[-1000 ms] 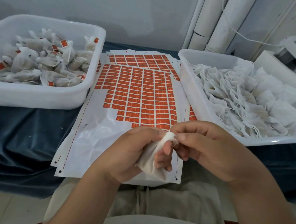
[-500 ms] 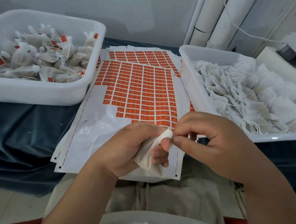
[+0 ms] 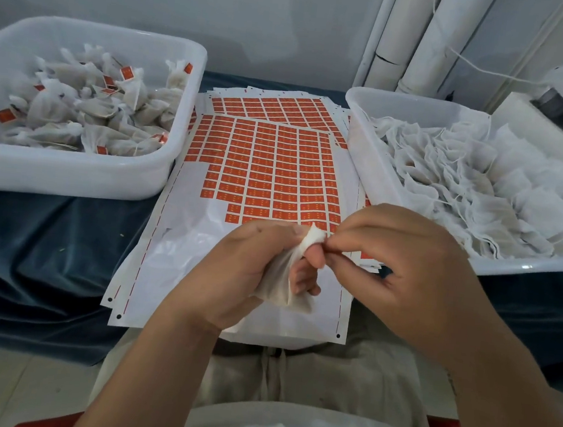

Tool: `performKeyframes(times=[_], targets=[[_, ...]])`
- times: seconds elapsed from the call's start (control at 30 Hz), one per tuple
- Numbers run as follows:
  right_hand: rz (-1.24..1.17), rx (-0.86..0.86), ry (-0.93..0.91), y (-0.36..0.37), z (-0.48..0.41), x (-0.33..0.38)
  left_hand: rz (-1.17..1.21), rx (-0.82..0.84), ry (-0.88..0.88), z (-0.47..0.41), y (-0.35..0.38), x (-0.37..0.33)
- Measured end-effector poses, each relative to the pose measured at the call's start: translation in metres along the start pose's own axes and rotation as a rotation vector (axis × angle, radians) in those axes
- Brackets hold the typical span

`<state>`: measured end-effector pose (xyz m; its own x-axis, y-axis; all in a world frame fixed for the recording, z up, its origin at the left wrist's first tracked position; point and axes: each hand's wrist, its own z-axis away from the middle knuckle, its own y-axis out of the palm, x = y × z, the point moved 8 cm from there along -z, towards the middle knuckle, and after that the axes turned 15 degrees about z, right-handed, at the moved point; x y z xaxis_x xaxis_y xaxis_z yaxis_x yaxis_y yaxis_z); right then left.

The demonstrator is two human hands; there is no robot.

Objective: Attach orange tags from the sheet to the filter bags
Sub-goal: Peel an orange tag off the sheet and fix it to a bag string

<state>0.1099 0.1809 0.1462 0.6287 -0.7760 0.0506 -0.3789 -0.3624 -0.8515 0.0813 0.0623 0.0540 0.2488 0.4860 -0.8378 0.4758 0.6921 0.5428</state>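
At the far left a white tub (image 3: 70, 175) stands on the table (image 3: 47, 242), which is draped in dark blue cloth. The tub holds a heap of filled bags (image 3: 104, 110), several showing small orange tags. Just beside it, in the middle of the table, lies the sheet (image 3: 185, 238) on top of other sheets. Its orange tags (image 3: 277, 171) run in rows over the far part, while the near part is bare white backing that reaches over the table edge toward the person's lap.

Above that bare part the left hand (image 3: 243, 271) grips a filter bag (image 3: 280, 278), with the fingers curled round its body and the gathered top poking out between thumb and forefinger. The right hand (image 3: 399, 259) meets it there — thumb and forefinger are pinched at the bag's top and the other fingers are folded. What they pinch besides the fabric is too small to tell.

To the right a second white tub (image 3: 375, 153) holds flat white bags (image 3: 481, 198) with loose strings. Behind it white pipes (image 3: 424, 37) stand against the wall.
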Motion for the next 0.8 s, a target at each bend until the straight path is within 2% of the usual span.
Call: performKeyframes(times=[0.13, 0.23, 0.37, 0.53, 0.8], targets=[[-0.038, 0.013, 0.068, 0.001, -0.001, 0.000, -0.120, -0.093, -0.014, 0.004, -0.006, -0.004], [-0.083, 0.086, 0.179, 0.004, 0.001, -0.007, -0.275, -0.197, -0.011, 0.006, -0.011, -0.008], [-0.103, 0.194, 0.279, 0.010, 0.004, -0.015, -0.405, -0.222, 0.039, 0.005, 0.001, -0.013], [-0.190, 0.245, 0.340, 0.007, 0.007, -0.023, -0.474, -0.281, 0.156, 0.004, 0.006, -0.018], [-0.414, 0.310, 0.387, 0.018, 0.010, -0.028, -0.481, -0.281, 0.198, 0.004, 0.012, -0.016]])
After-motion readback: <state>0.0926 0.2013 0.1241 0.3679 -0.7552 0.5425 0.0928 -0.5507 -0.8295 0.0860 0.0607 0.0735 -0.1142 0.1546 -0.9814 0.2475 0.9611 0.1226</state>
